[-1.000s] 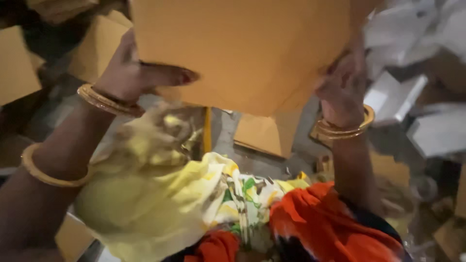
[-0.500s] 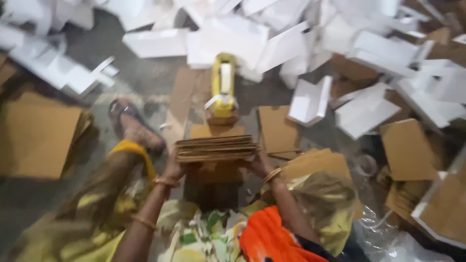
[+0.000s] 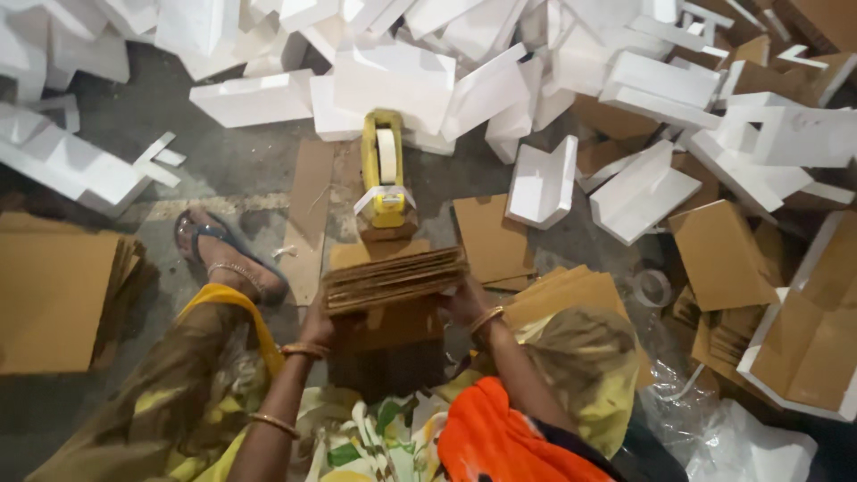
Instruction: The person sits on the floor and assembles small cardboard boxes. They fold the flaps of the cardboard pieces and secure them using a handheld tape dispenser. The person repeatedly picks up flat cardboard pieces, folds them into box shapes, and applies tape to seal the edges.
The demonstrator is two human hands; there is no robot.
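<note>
A stack of flat brown cardboard sheets [image 3: 395,278] is held edge-up in front of me, low over the floor. My left hand [image 3: 319,323] grips its left end and my right hand [image 3: 464,302] grips its right end; both wrists wear gold bangles. Just beyond the stack stands a yellow tape dispenser [image 3: 384,174] with a white roll. More brown cardboard [image 3: 388,344] lies under the stack, between my knees.
White foam blocks [image 3: 393,85] are piled across the far floor and to the right. Cardboard stacks lie at the left [image 3: 54,299] and right [image 3: 719,254]. My sandalled foot [image 3: 228,259] rests left of the stack. A tape roll [image 3: 652,287] and clear plastic [image 3: 705,402] are at right.
One second ago a large cardboard sheet was held up close to the camera. Now the view looks down at the floor and both hands hold the stack of sheets low.
</note>
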